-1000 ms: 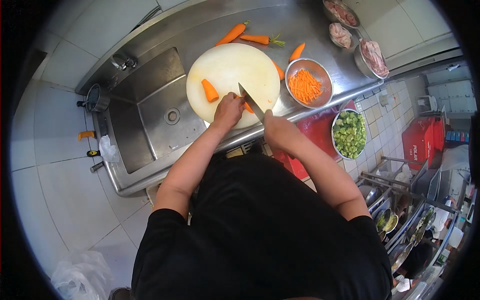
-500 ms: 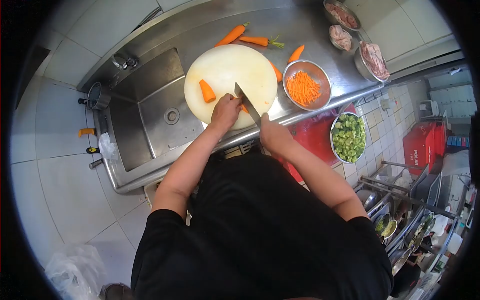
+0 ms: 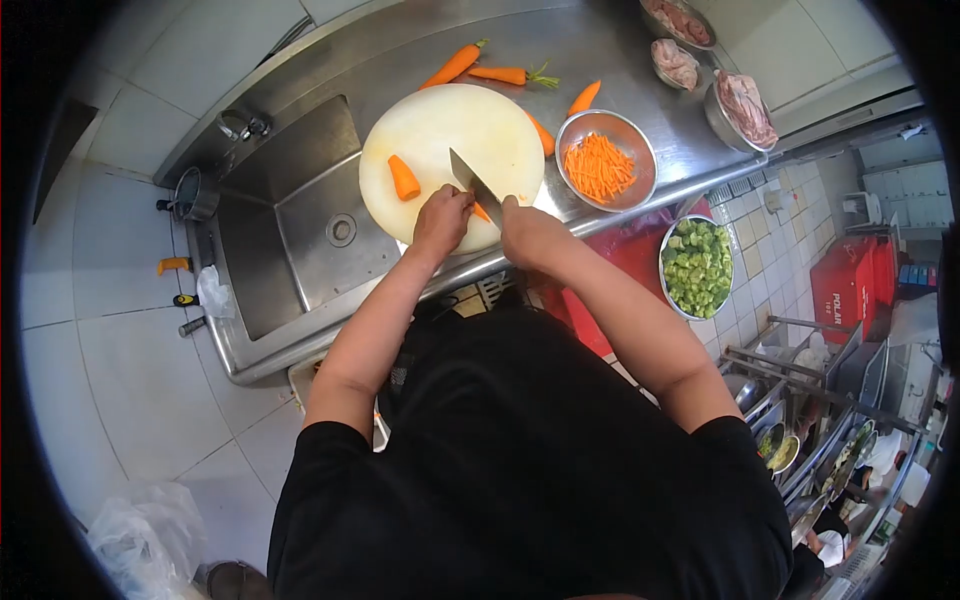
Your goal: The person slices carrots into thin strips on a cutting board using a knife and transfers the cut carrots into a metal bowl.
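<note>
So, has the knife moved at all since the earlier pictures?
Yes, slightly. Judged against the cutting board, the knife has shifted toward the board's far edge, with its tip a little farther left.

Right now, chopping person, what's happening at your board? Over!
Right hand gripping knife. Left hand holding carrot piece at the blade. Another carrot chunk on cutting board, apart from knife; nothing seems in the way.

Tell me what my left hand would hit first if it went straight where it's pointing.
Likely the knife in your right hand: its blade crosses just ahead of your left hand, past the carrot piece beside it. How high the blade sits is unclear.
</note>
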Motion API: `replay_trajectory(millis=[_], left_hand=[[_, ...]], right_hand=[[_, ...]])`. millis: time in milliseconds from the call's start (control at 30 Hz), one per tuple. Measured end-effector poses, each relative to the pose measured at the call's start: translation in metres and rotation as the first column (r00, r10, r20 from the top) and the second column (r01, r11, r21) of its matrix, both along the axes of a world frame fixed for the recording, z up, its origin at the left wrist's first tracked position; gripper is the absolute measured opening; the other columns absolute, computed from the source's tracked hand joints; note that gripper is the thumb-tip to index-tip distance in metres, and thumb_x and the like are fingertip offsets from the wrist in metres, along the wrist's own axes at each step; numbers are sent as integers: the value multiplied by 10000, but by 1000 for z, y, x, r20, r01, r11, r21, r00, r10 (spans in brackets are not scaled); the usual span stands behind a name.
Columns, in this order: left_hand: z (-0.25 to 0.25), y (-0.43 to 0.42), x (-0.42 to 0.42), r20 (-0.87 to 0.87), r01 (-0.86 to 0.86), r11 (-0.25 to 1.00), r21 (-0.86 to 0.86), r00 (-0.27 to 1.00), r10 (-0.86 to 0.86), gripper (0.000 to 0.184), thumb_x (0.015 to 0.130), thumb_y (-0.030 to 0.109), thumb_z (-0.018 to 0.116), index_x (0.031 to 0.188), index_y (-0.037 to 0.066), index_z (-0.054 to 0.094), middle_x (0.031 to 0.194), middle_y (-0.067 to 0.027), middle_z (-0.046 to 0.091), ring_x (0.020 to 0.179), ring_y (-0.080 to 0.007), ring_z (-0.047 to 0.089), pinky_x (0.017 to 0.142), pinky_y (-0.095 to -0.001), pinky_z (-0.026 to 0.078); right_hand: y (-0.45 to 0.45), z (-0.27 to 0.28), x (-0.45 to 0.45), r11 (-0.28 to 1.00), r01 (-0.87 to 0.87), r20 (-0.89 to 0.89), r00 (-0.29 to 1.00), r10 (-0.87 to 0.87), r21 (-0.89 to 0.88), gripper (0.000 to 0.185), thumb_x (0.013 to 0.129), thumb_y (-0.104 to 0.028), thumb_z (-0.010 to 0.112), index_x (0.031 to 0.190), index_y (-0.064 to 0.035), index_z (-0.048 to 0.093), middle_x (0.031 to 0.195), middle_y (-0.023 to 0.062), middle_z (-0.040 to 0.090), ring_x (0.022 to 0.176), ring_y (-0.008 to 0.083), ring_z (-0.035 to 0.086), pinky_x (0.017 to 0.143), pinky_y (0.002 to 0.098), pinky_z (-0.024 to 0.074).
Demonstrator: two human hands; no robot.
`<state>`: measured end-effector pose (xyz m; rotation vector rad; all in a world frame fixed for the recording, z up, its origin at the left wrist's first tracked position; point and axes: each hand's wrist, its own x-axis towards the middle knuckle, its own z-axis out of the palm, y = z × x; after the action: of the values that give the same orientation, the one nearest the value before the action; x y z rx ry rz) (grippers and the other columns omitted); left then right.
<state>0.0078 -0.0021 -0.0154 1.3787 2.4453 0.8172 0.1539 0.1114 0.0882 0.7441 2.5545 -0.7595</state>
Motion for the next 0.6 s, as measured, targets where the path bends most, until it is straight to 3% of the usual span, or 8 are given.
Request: replay_trajectory(millis=[67, 267, 467, 600], left_hand=[[-4, -2, 0, -1, 5, 1000, 5, 1000, -5, 170, 895, 145, 689, 1034, 73, 756, 1004, -135, 671, 951, -319, 662, 842, -409, 539], [-6, -1, -1, -16, 31, 999, -20, 999, -31, 170, 908, 162, 681, 1038, 72, 743, 988, -138, 664, 937, -332, 656, 833, -423, 534], [-10, -2, -10, -39, 104, 995, -15, 994, -104, 160, 911, 165, 672, 1040, 98, 738, 975, -132, 646, 934, -343, 645, 825, -438, 529], [-8, -2, -10, 1, 114, 993, -14, 993, -114, 172, 914, 157, 664, 1060, 100, 736, 978, -138, 643, 936, -346, 643, 829, -442, 530]], right_hand=[[-5, 16, 4, 1000, -6, 59, 998, 7, -18, 241, 934, -74, 482, 1143, 46, 474, 1026, 326, 686, 1009, 453, 685, 886, 515, 537], [-12, -16, 18, 996, 84, 13, 996, -84, -9, 259, 930, -73, 489, 1155, 55, 491, 1049, 319, 687, 1025, 441, 686, 894, 500, 539], [-17, 22, 0, 999, 31, 86, 996, -32, 12, 236, 932, -74, 486, 1134, 49, 481, 1040, 322, 685, 1002, 442, 690, 890, 509, 536], [-34, -16, 22, 989, 131, 19, 991, -132, 66, 229, 936, -72, 464, 1131, 47, 483, 978, 325, 691, 971, 449, 695, 862, 507, 547]])
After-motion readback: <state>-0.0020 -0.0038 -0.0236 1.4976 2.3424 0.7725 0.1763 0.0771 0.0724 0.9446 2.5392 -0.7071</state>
